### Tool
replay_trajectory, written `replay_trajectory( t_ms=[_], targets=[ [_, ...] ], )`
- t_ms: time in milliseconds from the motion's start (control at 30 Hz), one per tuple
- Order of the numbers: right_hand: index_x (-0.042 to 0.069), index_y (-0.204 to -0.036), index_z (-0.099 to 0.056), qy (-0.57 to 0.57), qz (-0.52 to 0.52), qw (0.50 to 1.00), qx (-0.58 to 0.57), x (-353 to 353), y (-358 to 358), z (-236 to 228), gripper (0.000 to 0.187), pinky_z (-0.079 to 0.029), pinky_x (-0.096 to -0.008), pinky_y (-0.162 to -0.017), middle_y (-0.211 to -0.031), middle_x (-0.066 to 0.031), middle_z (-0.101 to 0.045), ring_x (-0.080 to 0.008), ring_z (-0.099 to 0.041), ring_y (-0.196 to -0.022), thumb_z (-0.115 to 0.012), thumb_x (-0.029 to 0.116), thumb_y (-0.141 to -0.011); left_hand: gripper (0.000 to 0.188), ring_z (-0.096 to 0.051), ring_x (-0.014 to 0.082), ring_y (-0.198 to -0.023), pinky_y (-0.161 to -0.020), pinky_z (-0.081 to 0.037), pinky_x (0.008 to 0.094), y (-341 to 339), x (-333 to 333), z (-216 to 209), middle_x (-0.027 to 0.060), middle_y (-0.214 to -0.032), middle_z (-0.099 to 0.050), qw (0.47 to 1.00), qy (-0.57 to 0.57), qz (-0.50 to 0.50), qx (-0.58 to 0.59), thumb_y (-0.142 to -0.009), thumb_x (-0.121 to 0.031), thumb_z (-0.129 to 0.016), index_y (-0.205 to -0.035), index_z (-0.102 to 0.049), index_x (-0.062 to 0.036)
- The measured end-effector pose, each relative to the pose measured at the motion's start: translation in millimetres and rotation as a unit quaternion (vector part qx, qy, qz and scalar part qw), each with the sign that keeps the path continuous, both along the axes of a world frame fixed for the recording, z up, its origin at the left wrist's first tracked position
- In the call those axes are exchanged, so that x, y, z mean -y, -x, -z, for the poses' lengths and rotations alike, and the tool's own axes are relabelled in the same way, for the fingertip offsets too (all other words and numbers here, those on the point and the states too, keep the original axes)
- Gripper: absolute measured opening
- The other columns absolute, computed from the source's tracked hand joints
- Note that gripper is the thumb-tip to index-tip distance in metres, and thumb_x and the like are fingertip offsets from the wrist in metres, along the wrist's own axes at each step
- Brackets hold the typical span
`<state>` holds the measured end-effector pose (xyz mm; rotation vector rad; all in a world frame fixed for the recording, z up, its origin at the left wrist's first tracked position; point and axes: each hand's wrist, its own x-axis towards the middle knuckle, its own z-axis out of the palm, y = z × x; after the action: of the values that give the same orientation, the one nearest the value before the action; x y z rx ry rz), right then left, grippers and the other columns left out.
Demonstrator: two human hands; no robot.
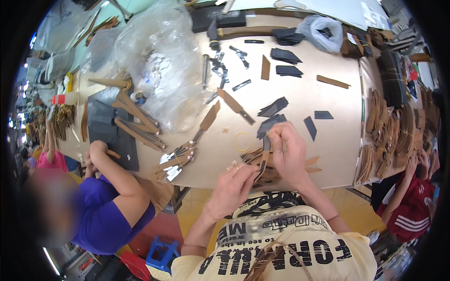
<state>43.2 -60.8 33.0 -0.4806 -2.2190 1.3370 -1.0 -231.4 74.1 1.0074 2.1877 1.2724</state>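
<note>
Near the table's front edge, my left hand [233, 186] pinches the lower end of a brown and black leather strip [266, 158]. The fingers of my right hand [288, 152] are closed on its upper end. Beneath both hands lies a pile of brown strips [248, 157], partly hidden by them. Just beyond my right hand are fanned black leather pieces [273, 107], and two loose black pieces lie to their right. A yellow rubber band [242, 141] rests left of the strip. Farther left lies a bundle of brown strips with white tips [176, 164].
A large clear plastic bag [171, 93] covers the left middle of the table [337, 154]. At the left, a person in purple [115, 206] works by a dark board [124, 157]. Brown strip bundles [391, 126] line the right, near a person in red [408, 210]. Black stacks [286, 55] lie farther back.
</note>
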Motion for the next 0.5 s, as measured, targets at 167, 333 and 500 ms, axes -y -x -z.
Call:
replay_trajectory(
  t_ms=[167, 333, 500],
  targets=[
    [0.0, -0.089, -0.063, 0.149, 0.282, 0.943, 0.095, -96.0, -17.2, -6.7, 0.021, -0.043, -0.0225, -0.061, -0.074, -0.0021, -0.059, -0.011, -0.057, -0.068, -0.059, 0.018, -0.099, 0.011, -0.063, 0.0301, -0.073, -0.065, -0.049, 0.0381, -4.3, 21.6, -14.0, 0.0134, -0.087, -0.067, 0.986, -0.062, 0.078, 0.132, -0.086, 0.001, -0.065, -0.097, -0.069, -0.0021],
    [-0.001, -0.098, -0.068, 0.234, 0.266, 0.934, 0.032, -148.8, -69.3, -9.5, 0.022, -0.046, -0.0205, -0.062, -0.071, -0.0012, -0.062, -0.0066, -0.057, -0.063, -0.064, 0.02, -0.097, 0.012, -0.061, 0.0268, -0.074, -0.072, -0.046, 0.0355, 18.1, 26.8, 10.6, 0.0093, -0.077, -0.065, 0.994, 0.106, -0.027, 0.002, -0.083, 0.0, -0.067, -0.094, -0.072, -0.0039],
    [-0.002, -0.107, -0.069, 0.349, 0.24, 0.906, 0.013, -110.6, -84.7, 10.4, 0.022, -0.049, -0.0204, -0.061, -0.076, -0.0009, -0.064, -0.0066, -0.058, -0.063, -0.065, 0.016, -0.096, 0.02, -0.057, 0.0278, -0.106, -0.1, -0.032, 0.0408, 30.4, 10.3, 14.3, 0.0106, -0.108, -0.066, 0.941, 0.271, -0.068, -0.194, -0.085, -0.012, -0.07, -0.105, -0.073, -0.0097]
  ],
)
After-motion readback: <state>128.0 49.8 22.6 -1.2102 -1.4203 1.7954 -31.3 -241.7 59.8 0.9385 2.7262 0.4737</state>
